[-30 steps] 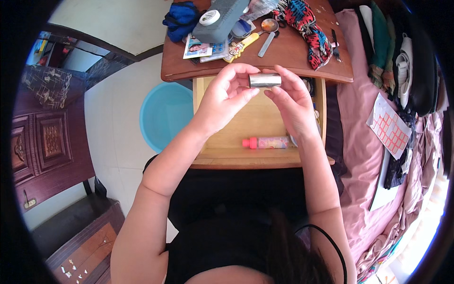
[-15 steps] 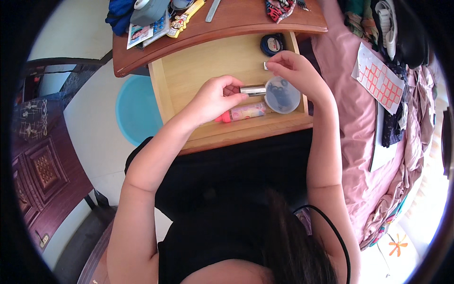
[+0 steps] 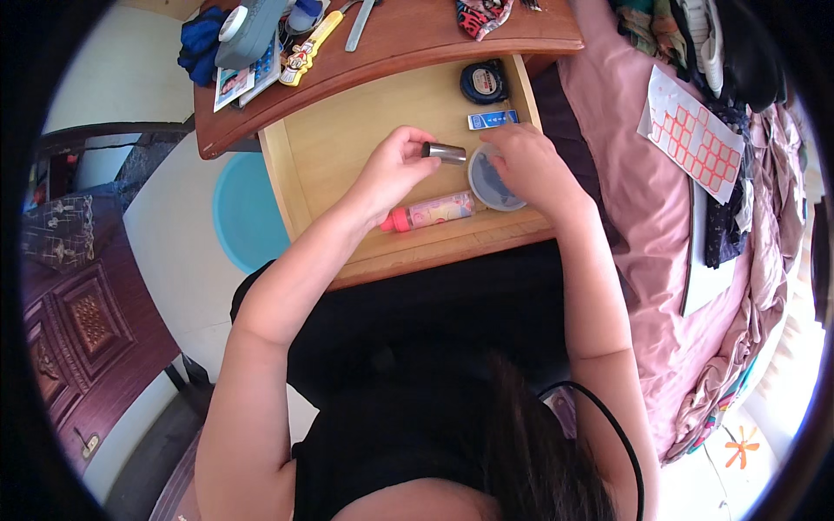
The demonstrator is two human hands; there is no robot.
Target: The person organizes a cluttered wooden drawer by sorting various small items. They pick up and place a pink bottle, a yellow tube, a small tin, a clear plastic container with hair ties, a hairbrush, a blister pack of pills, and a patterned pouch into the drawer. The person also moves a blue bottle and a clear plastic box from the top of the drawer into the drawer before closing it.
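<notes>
Between the thumb and fingers of my left hand (image 3: 398, 172) is a short, shiny metal tube (image 3: 446, 154), held above the pulled-out wooden drawer (image 3: 347, 130). My right hand (image 3: 532, 165) hangs over a round translucent container (image 3: 493, 187), its thumb apart from its fingers. Whether it touches the container I cannot tell; dark contents show faintly inside. Just beyond my right fingers lies a small blue and white box (image 3: 493, 119). Below the tube rests a clear bottle (image 3: 439, 211) with a pink cap.
A dark blue tape measure (image 3: 484, 82) sits in the drawer's far right corner. Various items, including a yellow-handled tool (image 3: 310, 50), lie on the brown desk top (image 3: 417, 35). A blue basin (image 3: 252, 213) stands at left, a pink-covered bed (image 3: 638, 243) at right.
My right hand has come down and nearer, from beside the small box to over the round container, uncovering the box. The metal tube in my left hand is now tilted and apart from the container.
</notes>
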